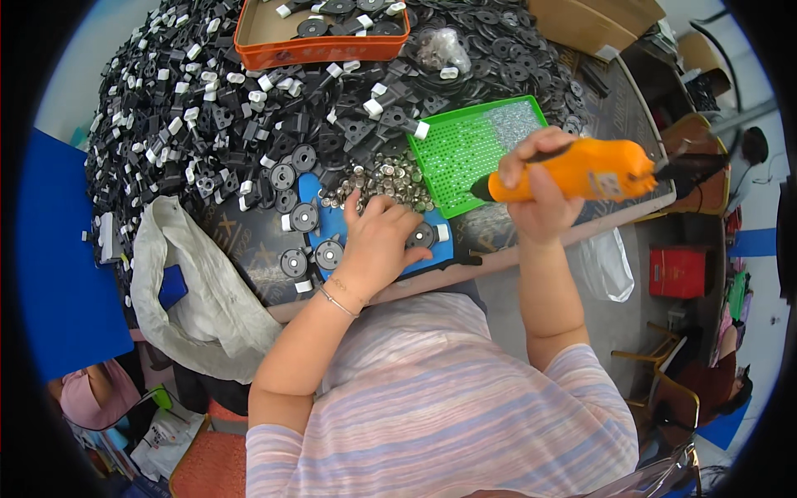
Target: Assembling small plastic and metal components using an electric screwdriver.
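Note:
An orange electric screwdriver point(594, 170) is gripped in my right hand point(544, 191), its black nose pointing left over the edge of the green perforated tray point(452, 158). Small silvery screws point(516, 124) lie in that tray's far right corner. My left hand point(380, 236) lies over the blue mat point(332, 224) with its fingers apart, close to a heap of small round metal pieces point(386, 178). Beside its thumb is a black disc part with a white end point(422, 236); whether they touch is unclear. More black discs point(330, 255) lie left of my wrist.
A huge pile of black parts with white ends point(216, 108) covers the table's left and far side. An orange-red box point(324, 51) and a cardboard box point(594, 25) stand at the back. Pale cloth point(178, 274) hangs at the left edge. Other people sit on both sides.

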The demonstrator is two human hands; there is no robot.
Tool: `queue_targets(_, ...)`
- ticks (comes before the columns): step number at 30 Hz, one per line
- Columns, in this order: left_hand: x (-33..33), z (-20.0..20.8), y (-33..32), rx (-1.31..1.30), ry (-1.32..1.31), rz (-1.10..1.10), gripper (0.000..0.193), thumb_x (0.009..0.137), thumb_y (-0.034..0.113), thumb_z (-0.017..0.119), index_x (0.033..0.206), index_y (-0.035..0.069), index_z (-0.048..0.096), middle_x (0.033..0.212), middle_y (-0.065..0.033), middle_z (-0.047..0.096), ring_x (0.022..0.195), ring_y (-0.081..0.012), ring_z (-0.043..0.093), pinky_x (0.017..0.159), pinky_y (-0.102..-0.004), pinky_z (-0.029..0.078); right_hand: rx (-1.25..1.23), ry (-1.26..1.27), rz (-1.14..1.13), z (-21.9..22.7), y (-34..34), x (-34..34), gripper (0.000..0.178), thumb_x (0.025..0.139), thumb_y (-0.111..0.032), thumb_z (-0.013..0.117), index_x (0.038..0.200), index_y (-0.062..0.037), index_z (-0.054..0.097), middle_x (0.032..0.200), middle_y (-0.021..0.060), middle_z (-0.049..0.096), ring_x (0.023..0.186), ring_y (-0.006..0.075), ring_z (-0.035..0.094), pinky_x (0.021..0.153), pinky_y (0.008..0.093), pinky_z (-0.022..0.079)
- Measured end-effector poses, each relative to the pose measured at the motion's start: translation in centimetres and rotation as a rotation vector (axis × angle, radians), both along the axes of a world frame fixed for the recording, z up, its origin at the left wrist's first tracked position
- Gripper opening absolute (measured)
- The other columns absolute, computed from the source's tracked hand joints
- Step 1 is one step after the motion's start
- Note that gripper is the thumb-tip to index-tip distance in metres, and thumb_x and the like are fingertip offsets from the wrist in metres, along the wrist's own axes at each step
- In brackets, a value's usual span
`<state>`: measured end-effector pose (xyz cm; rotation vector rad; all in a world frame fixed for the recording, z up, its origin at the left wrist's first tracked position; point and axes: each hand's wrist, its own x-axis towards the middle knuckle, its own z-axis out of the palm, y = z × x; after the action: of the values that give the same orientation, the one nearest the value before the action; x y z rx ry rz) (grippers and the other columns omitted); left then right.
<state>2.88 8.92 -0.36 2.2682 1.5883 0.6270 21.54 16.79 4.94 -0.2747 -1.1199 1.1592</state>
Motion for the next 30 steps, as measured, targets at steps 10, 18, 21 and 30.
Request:
queue_targets(10,0.1,0.4,0.1,-0.035,-0.011,0.002,0.041,0.061,0.034,0.078,0.095,0.013,0.067,0.093,0.0021,0.061,0.103,-0.0195,0.051,0.102,-0.0572,0.021,0.141,-0.337,0.125,-0.4,-3.1,-1.3,0.029,0.081,-0.012,0.067,0.099,-0.0016,0.047,0.090,0.0121,0.050,0.061,0.0178,0.056,0.056,0.0284,0.048)
queue_targets(18,0.1,0.3,0.1,-0.043,-0.009,0.004,0.041,0.061,0.034,0.078,0.094,0.013,0.067,0.092,0.0022,0.061,0.102,-0.0192,0.051,0.102,-0.0571,0.021,0.074,-0.301,0.149,-1.0,-3.2,-1.7,0.028,0.080,-0.006,0.065,0.099,-0.0011,0.045,0.091,0.0131,0.050,0.063,0.0178,0.055,0.058,0.0285,0.049)
queue_targets(21,0.0,0.0,0.1,-0.034,0.003,-0.001,0.046,0.060,0.038,0.079,0.098,0.015,0.065,0.091,0.0038,0.063,0.102,-0.0199,0.051,0.101,-0.0549,0.019,0.050,-0.274,0.164,-0.9,-3.3,-1.7,0.027,0.081,-0.006,0.065,0.099,-0.0012,0.045,0.090,0.0129,0.049,0.063,0.0179,0.055,0.058,0.0284,0.049)
queue_targets(30,0.1,-0.1,0.0,-0.004,-0.011,0.007,0.041,0.061,0.033,0.078,0.095,0.014,0.066,0.091,0.0032,0.060,0.101,-0.0181,0.051,0.103,-0.0570,0.020,0.148,-0.494,0.180,-0.6,-3.2,-2.4,0.024,0.079,-0.002,0.064,0.094,-0.0031,0.046,0.085,0.0100,0.048,0.060,0.0145,0.055,0.055,0.0250,0.048)
